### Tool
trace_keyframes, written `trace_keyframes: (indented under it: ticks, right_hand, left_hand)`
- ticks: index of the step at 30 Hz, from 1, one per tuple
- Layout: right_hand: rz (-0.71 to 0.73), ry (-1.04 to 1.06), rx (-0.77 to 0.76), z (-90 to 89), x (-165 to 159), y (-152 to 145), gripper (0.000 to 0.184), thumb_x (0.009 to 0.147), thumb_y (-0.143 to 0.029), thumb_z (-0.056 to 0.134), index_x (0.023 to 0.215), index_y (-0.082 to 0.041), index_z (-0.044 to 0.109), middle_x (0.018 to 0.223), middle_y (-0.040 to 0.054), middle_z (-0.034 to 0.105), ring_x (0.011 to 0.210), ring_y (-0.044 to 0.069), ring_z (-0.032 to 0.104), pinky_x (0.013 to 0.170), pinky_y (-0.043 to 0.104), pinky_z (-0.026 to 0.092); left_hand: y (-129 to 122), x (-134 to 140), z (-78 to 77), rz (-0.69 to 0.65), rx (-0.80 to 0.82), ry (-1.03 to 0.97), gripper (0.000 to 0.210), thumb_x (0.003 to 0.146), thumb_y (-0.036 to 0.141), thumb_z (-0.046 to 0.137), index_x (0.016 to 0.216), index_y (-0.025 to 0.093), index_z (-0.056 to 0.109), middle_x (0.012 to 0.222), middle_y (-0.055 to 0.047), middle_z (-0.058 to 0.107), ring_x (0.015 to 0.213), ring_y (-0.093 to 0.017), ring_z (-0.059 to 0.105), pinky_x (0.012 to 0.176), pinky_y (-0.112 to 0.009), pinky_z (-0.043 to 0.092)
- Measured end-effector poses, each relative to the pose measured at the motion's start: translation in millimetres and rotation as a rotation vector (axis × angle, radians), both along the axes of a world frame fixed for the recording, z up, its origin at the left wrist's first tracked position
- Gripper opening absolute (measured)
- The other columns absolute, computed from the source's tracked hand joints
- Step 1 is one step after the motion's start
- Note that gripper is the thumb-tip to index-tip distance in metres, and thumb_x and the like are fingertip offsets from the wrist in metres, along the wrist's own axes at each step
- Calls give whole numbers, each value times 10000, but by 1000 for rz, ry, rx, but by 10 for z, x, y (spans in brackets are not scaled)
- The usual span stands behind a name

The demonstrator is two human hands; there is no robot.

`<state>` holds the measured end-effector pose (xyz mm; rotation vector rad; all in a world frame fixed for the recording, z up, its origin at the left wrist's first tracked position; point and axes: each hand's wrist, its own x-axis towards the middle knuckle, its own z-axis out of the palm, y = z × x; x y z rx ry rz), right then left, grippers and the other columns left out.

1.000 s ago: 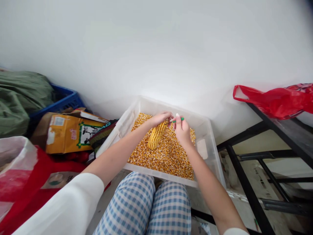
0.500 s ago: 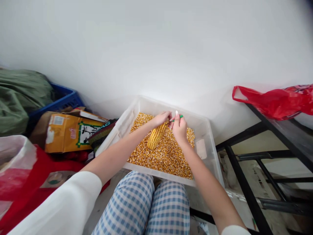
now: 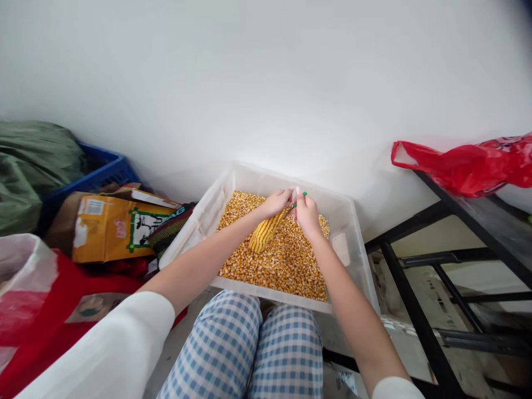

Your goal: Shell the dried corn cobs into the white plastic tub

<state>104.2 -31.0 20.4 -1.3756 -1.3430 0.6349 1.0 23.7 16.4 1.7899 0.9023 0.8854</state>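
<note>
My left hand (image 3: 278, 202) is closed round the far end of a corn cob (image 3: 264, 234), whose near end points down toward my knees. In my right hand (image 3: 306, 215) is a thin screwdriver-like tool with a green handle (image 3: 305, 194). Its dark metal shaft (image 3: 290, 209) meets the cob close to my left fingers; the exact contact is too small to make out. Loose corn kernels (image 3: 266, 271) lie beneath both hands in a translucent plastic bin (image 3: 362, 244). The bin's near edge is at my knees.
To the left are a yellow cardboard box (image 3: 102, 230), a blue crate (image 3: 112, 169) with green cloth, and a red bag (image 3: 54, 310). A black metal frame (image 3: 409, 299) stands at the right, with a red plastic bag (image 3: 461, 166) on top. A white wall (image 3: 266, 83) rises behind the bin.
The green-handled tool is tilted a little differently, and my right hand has shifted slightly. The cob stays in my left hand at nearly the same place. The view has moved a little.
</note>
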Motion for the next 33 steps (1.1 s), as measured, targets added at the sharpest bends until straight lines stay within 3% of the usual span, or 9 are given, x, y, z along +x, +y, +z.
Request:
trace_keyframes:
  ticks: [9, 17, 22, 29, 33]
  right_hand:
    - [93, 124, -58, 42, -84, -126, 423, 778, -581, 316, 701, -185, 445, 379, -68, 432, 286, 61, 388, 312, 167, 318]
    - [2, 208, 98, 51, -168, -194, 403, 789, -554, 322, 711, -179, 447, 422, -65, 460, 316, 48, 424, 326, 146, 350]
    - [-8, 188, 120, 98, -143, -175, 391, 794, -541, 333, 697, -179, 446, 420, -65, 458, 318, 46, 422, 323, 143, 342]
    - [59, 217, 5, -5, -112, -141, 392, 766, -556, 376, 696, -178, 452, 399, -72, 451, 287, 47, 396, 294, 144, 309]
    - [9, 316, 40, -38, -90, -94, 377, 775, -543, 370, 710, -180, 447, 417, -68, 469, 307, 50, 417, 319, 150, 343]
  left_hand:
    - [81, -80, -36, 56, -37, -53, 446, 831, 411, 234, 533, 158, 450, 520, 2, 446, 568, -123, 428, 609, -251, 339]
    - [79, -115, 20, 116, -29, -50, 445, 831, 379, 234, 503, 160, 440, 494, 4, 436, 568, -128, 429, 623, -259, 334]
    - [94, -108, -9, 101, -32, -52, 443, 827, 389, 239, 513, 158, 450, 502, 4, 438, 570, -126, 428, 615, -257, 333]
    - [69, -118, 25, 100, -17, -38, 424, 832, 361, 242, 519, 159, 444, 509, 6, 438, 579, -126, 426, 620, -254, 331]
    - [79, -132, 22, 112, -4, -37, 423, 830, 360, 240, 511, 162, 434, 511, 7, 439, 583, -126, 427, 617, -251, 335]
